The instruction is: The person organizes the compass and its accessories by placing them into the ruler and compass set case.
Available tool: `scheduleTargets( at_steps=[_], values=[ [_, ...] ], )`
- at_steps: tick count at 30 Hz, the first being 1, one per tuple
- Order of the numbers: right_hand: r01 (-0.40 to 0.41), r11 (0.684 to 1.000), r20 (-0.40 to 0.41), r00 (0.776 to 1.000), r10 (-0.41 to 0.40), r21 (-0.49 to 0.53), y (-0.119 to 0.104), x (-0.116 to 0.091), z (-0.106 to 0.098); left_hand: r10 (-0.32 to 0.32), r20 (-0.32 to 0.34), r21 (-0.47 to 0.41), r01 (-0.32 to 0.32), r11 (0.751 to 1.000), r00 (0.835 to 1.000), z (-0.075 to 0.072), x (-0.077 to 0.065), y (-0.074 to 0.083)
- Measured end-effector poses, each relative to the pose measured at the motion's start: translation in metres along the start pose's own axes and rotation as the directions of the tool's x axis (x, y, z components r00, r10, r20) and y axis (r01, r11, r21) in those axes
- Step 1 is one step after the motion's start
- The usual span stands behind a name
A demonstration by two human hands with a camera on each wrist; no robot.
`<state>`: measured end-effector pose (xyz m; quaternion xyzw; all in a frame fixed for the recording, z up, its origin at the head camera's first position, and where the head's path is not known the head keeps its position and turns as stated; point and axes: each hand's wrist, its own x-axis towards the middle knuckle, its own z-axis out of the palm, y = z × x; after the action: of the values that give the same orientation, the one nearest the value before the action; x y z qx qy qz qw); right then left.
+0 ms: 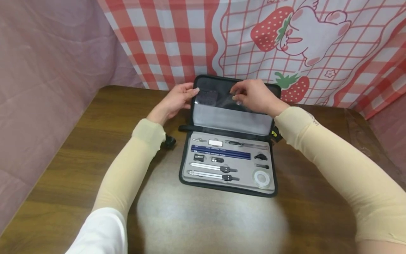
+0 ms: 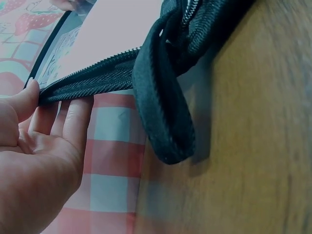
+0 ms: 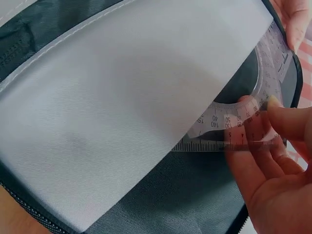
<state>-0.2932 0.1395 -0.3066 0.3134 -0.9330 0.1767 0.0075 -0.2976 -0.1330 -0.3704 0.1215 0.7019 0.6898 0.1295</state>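
A black zip case [image 1: 228, 191] lies unfolded on the table, its lid raised at the back. In the head view my left hand [image 1: 177, 100] holds the lid's left edge; the left wrist view shows the thumb [image 2: 30, 100] and fingers pinching the zipped border. My right hand [image 1: 255, 96] pinches a clear protractor [image 3: 215, 117], which sits partly inside the lid's grey pocket [image 3: 122, 102]. Fingers show through the plastic from behind. Another clear piece with markings [image 3: 280, 58] seems to lie beside it, its shape partly hidden.
The case's tray holds blue pencils [image 1: 220, 152], a white eraser [image 1: 215, 143], two compasses [image 1: 206, 165], a sharpener [image 1: 198, 157] and a round white ring [image 1: 262, 178]. A strap loop [image 2: 163, 107] sticks out left. A checkered cloth [image 1: 177, 38] hangs behind the wooden table [image 1: 79, 155].
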Motion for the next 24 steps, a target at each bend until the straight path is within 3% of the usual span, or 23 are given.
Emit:
scheduleTargets(
  at_steps=[10,17,24],
  values=[
    [0.012,0.99,-0.063,0.998,-0.021,-0.143,-0.01,-0.008,0.012,-0.004,-0.011,0.016,0.004,1.0,1.0,-0.002,0.001,0.0],
    [-0.063,0.992,-0.173,0.984,0.043,-0.111,-0.012,-0.014,0.013,0.0,-0.003,0.005,0.0,1.0,1.0,-0.001,0.0,0.003],
    [-0.104,0.988,-0.215,0.974,0.077,-0.117,-0.01,-0.016,0.014,0.006,-0.001,0.022,-0.006,1.0,1.0,-0.002,-0.002,0.003]
  ],
)
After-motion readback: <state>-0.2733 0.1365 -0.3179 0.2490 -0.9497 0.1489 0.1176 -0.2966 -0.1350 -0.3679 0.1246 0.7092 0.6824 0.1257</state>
